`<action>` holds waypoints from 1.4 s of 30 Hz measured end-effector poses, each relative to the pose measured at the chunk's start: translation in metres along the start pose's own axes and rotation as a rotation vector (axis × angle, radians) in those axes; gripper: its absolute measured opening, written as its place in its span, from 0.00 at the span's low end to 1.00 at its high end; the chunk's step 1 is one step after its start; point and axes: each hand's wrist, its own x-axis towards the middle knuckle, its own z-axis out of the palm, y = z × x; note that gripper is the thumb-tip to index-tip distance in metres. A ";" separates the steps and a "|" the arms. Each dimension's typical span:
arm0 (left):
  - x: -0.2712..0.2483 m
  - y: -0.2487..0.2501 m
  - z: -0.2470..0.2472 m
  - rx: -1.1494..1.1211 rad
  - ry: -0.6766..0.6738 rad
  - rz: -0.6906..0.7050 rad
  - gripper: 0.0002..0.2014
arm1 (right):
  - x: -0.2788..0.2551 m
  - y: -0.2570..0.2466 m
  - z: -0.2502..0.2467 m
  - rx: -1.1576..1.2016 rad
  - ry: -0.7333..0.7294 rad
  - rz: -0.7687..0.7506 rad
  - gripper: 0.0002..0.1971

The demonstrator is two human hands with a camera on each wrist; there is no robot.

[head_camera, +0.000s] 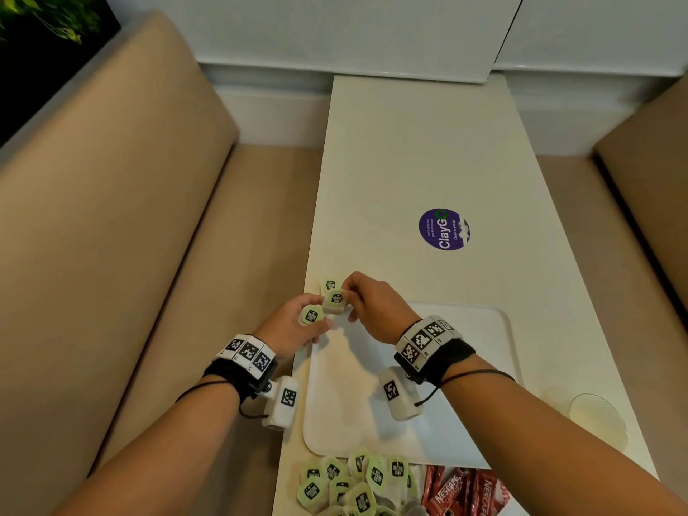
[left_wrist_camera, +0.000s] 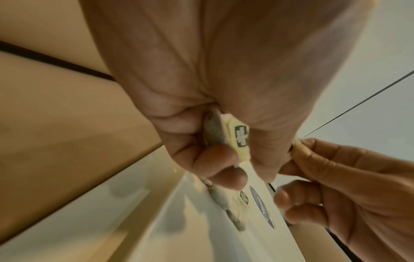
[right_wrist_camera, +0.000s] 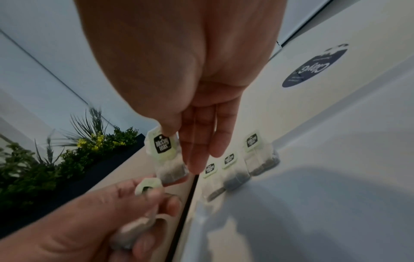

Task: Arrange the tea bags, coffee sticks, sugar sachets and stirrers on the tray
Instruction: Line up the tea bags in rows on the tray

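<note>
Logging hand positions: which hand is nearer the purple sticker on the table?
Right. The right hand is over the tray's far left corner, below-left of the sticker. The left hand sits further left, at the table edge, holding a tea bag.

Office pantry booth, beige benches (head_camera: 111,217), ClayGo sticker (head_camera: 443,229)

head: above, looking down | wrists: close along hands (head_camera: 335,314) | shared: tea bags (right_wrist_camera: 162,147)
</note>
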 end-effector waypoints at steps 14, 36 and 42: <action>0.013 -0.001 0.005 -0.011 0.140 0.014 0.04 | -0.006 0.022 0.027 0.120 -0.055 0.172 0.14; 0.032 -0.014 -0.002 0.156 0.223 0.006 0.16 | 0.021 0.021 0.062 0.213 0.082 0.441 0.18; 0.035 -0.013 0.000 0.343 0.201 0.055 0.14 | 0.016 0.023 0.047 -0.008 0.160 0.382 0.05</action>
